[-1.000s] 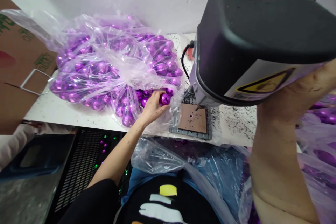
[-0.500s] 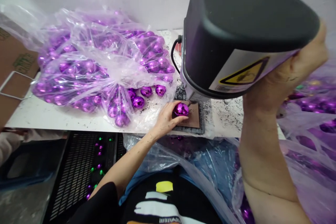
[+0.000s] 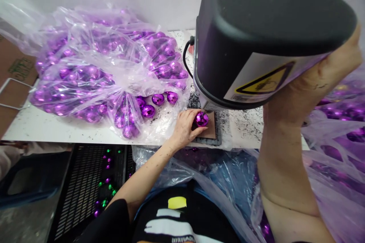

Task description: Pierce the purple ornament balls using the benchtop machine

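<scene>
My left hand (image 3: 184, 128) is closed round a shiny purple faceted ball (image 3: 202, 119), thumb in front and fingers behind. The ball is over a brown board (image 3: 211, 131) lying on a dark grey base plate (image 3: 217, 138). Above it looms the black housing of a machine (image 3: 256, 22) with a yellow warning triangle label; its lower working part is mostly hidden. My right hand (image 3: 327, 68) is raised at the right side of the housing. Its fingers are hidden behind the housing, so what they grip does not show.
A clear plastic bag (image 3: 114, 60) full of purple balls lies left on the white table (image 3: 57, 131), with several loose purple balls (image 3: 148, 111) beside it. Below is a black crate (image 3: 76, 182) with small purple and green balls. More bagged purple balls (image 3: 346, 114) are at right.
My left hand has shifted slightly right with the ball, which now sits turned at a different angle. My right hand stays by the machine. The view has moved a little.
</scene>
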`<state>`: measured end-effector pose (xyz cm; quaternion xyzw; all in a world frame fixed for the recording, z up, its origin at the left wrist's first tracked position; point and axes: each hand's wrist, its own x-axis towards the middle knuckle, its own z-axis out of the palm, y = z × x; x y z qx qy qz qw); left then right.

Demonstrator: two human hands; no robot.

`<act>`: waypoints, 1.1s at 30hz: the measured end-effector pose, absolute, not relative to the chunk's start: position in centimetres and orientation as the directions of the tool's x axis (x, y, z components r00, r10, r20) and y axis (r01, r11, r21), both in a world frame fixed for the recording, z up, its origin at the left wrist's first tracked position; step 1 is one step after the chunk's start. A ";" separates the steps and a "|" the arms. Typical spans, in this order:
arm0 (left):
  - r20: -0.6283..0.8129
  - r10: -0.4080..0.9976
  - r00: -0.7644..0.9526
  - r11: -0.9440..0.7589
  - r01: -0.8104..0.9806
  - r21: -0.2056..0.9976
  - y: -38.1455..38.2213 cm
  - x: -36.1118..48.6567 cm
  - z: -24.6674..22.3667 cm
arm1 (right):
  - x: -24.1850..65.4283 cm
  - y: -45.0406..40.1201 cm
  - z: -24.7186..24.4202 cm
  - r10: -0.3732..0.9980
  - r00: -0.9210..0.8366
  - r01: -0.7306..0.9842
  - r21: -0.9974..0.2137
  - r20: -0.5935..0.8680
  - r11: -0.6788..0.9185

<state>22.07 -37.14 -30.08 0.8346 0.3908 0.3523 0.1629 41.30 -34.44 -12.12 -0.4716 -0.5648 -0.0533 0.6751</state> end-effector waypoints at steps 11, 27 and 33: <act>0.438 0.777 0.452 -0.629 0.534 0.566 -37.1 22.1 -29.9 | 40.6 -38.8 -18.0 0.067 0.231 0.775 -0.225 0.971 0.590; 0.447 0.777 0.443 -0.629 0.532 0.567 -37.1 22.1 -30.0 | 39.8 -40.0 -21.5 0.152 0.253 0.778 -0.294 0.956 0.556; 0.418 0.788 0.451 -0.613 0.526 0.589 -37.0 22.1 -30.0 | 39.2 -39.9 -21.8 0.202 0.342 0.736 -0.396 0.918 0.549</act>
